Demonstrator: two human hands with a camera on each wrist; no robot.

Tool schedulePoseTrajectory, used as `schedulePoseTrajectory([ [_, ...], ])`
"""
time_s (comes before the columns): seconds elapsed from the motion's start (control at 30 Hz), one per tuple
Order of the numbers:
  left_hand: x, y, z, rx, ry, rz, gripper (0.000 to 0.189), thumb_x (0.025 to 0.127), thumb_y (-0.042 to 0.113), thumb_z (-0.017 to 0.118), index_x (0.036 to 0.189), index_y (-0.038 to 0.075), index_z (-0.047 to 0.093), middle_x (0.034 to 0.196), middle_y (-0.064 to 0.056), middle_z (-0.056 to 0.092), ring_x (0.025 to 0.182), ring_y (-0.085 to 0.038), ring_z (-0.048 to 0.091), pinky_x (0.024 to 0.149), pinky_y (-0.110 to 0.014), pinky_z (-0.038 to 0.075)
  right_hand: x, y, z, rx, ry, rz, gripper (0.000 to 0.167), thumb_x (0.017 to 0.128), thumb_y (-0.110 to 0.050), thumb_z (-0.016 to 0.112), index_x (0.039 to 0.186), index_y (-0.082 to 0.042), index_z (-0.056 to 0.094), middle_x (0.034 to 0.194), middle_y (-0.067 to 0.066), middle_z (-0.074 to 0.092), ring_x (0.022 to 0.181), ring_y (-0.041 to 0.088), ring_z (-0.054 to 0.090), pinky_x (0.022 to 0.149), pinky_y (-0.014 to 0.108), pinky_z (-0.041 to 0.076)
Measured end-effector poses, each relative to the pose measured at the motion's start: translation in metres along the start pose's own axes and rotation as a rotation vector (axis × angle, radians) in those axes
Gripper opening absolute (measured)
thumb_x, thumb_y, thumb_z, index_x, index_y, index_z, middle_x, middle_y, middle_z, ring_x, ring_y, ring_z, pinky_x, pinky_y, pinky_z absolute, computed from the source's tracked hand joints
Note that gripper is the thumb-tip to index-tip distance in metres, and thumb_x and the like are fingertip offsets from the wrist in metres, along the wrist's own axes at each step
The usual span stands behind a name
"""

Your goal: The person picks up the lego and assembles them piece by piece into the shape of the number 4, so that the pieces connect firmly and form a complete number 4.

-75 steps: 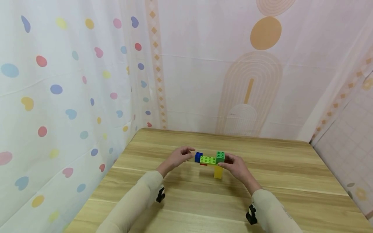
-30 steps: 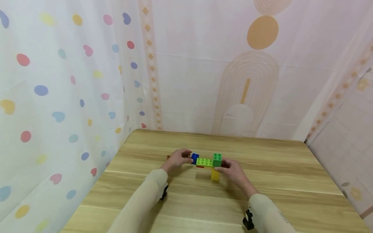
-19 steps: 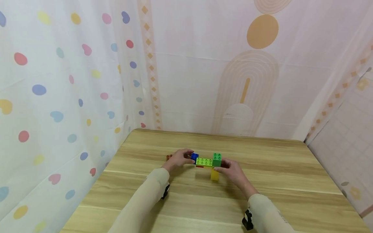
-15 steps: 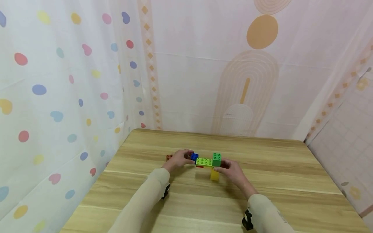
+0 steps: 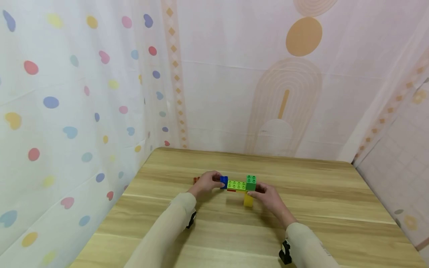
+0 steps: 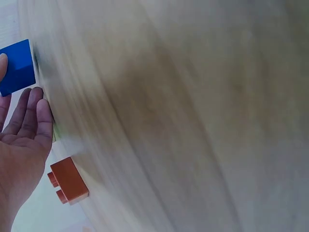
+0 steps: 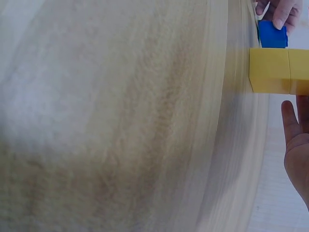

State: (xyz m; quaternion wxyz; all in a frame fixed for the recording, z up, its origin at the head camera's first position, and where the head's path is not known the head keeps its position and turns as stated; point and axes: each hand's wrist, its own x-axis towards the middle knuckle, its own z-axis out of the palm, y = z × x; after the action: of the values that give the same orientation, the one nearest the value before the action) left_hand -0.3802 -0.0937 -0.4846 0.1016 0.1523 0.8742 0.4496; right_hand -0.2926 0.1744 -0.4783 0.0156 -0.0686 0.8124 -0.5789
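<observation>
In the head view my left hand (image 5: 208,184) pinches a blue toy brick (image 5: 223,182) between thumb and fingers. This brick is at the left end of a lime-green studded brick (image 5: 236,185), beneath which a bit of red brick (image 5: 231,190) shows. At the right end, a green brick (image 5: 251,182) stands above yellow bricks (image 5: 248,199). My right hand (image 5: 269,197) grips this right end, thumb in front and the other fingers partly hidden behind. The right wrist view shows the yellow bricks (image 7: 270,70) upright, with the blue brick (image 7: 273,34) beyond them.
An orange-brown brick (image 5: 196,180) lies on the wooden table (image 5: 321,208) behind my left wrist, its studs facing sideways in the left wrist view. A patterned curtain (image 5: 221,93) rises behind the table's far edge, and a dotted one (image 5: 77,111) hangs at the left.
My left hand has moved in from beside the blue brick to pinch it. The blue brick now sits slightly further forward beside the lime-green one. My right hand keeps its grip.
</observation>
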Motion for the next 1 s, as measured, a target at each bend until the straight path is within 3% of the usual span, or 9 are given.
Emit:
schedulePoseTrajectory([
  [0.37, -0.010, 0.010, -0.010, -0.057, 0.046, 0.038, 0.027, 0.091, 0.018, 0.074, 0.114, 0.006, 0.065, 0.104, -0.005, 0.067, 0.096, -0.019, 0.062, 0.084, -0.037, 0.051, -0.001, 0.002, -0.001, 0.020, 0.004, 0.012, 0.032, 0.089, -0.023, 0.076, 0.119, -0.011, 0.071, 0.110, 0.002, 0.070, 0.101, 0.018, 0.061, 0.090, 0.037, 0.049],
  [0.77, -0.022, 0.020, -0.030, -0.129, 0.081, 0.100, 0.033, 0.092, 0.018, 0.073, 0.121, 0.003, 0.065, 0.107, -0.007, 0.068, 0.098, -0.020, 0.063, 0.085, -0.037, 0.052, 0.002, 0.002, -0.001, -0.004, -0.007, 0.003, 0.031, 0.089, -0.024, 0.076, 0.117, -0.011, 0.071, 0.109, 0.001, 0.071, 0.101, 0.018, 0.060, 0.089, 0.035, 0.048],
  [1.0, -0.031, 0.030, -0.041, -0.179, 0.059, 0.103, 0.034, 0.093, 0.021, 0.073, 0.122, 0.005, 0.066, 0.109, -0.007, 0.069, 0.099, -0.021, 0.063, 0.092, -0.049, 0.049, 0.001, -0.001, -0.001, -0.017, -0.020, -0.006, 0.033, 0.091, -0.025, 0.074, 0.120, -0.011, 0.071, 0.113, 0.002, 0.070, 0.104, 0.018, 0.061, 0.093, 0.039, 0.048],
])
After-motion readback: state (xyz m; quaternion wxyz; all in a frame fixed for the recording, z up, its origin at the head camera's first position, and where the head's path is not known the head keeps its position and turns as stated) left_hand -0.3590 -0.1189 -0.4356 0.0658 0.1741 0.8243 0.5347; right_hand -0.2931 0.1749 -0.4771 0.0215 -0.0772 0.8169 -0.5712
